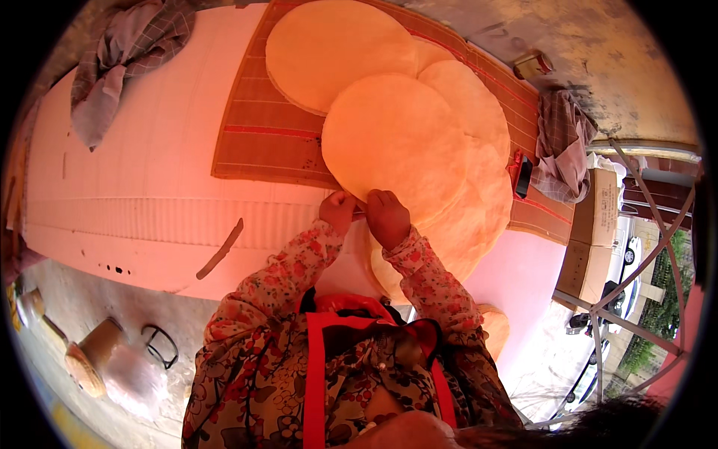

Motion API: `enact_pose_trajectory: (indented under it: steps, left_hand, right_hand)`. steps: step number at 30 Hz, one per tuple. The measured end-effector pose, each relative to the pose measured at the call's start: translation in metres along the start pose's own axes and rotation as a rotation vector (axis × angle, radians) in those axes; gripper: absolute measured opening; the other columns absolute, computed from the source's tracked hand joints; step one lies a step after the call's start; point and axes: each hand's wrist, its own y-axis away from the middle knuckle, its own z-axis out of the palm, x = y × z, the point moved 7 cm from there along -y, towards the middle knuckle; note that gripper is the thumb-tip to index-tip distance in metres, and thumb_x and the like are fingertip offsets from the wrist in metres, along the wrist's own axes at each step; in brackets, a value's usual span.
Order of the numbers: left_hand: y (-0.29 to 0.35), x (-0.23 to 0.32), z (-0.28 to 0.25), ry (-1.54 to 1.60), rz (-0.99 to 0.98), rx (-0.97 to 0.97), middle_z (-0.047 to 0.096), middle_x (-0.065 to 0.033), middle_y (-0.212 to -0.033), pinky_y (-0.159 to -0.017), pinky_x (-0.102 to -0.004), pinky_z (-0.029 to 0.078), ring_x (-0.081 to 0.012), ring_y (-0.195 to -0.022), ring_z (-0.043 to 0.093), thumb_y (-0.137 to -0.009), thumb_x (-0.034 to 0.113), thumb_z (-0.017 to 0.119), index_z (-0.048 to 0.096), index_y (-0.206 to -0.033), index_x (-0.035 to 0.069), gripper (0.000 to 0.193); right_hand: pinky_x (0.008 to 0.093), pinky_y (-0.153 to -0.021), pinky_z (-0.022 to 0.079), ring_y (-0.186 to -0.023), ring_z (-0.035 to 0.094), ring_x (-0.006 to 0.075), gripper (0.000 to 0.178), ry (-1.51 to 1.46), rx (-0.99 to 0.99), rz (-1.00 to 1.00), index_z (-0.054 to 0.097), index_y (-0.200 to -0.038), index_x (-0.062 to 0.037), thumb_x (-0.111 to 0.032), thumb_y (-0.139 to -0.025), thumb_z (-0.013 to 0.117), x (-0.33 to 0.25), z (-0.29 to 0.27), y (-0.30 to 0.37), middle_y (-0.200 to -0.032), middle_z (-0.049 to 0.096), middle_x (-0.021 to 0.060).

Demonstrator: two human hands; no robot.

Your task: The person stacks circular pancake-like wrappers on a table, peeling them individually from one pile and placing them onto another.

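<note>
A pale table (142, 172) spread beneath the left hand (339, 209) and right hand (388, 218). Beyond them, a striped brown mat (250, 153) bore overlapping flatbreads (479, 112). The uppermost flatbread (393, 146) reached the fingers; both hands were mostly curled at its near edge, whether gripping I couldn't tell. A brown strip (221, 249) lay left of the left hand.

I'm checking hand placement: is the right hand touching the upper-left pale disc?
Apart: the head view shows the front disc between the right hand and that upper-left disc.
</note>
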Motion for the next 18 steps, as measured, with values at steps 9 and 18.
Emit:
enact_pose_trajectory:
  steps: [9, 18]
  left_hand:
    - [0.016, 0.018, 0.009, 0.029, -0.027, 0.030, 0.063, -0.0082, -0.089, -0.068, -0.0266, 0.055, -0.0167, -0.080, 0.063, -0.089, 0.010, 0.051, 0.058, -0.092, -0.001, 0.014]
    - [0.031, -0.010, 0.012, -0.039, 0.026, -0.034, 0.061, -0.0078, -0.088, -0.074, -0.0289, 0.052, -0.0178, -0.081, 0.062, -0.087, 0.013, 0.054, 0.057, -0.095, 0.000, 0.015]
  right_hand:
    - [0.0338, -0.056, 0.050, -0.075, 0.057, 0.0255, 0.018, 0.040, -0.066, 0.029, 0.052, -0.084, -0.0018, -0.004, -0.067, 0.058, 0.009, -0.010, 0.017, -0.083, 0.055, 0.0084]
    - [0.0404, -0.067, 0.050, -0.081, 0.058, 0.0338, 0.019, -0.055, -0.043, 0.198, 0.056, -0.098, -0.0052, -0.011, -0.080, 0.055, 0.079, -0.015, 0.022, -0.093, 0.059, 0.0136]
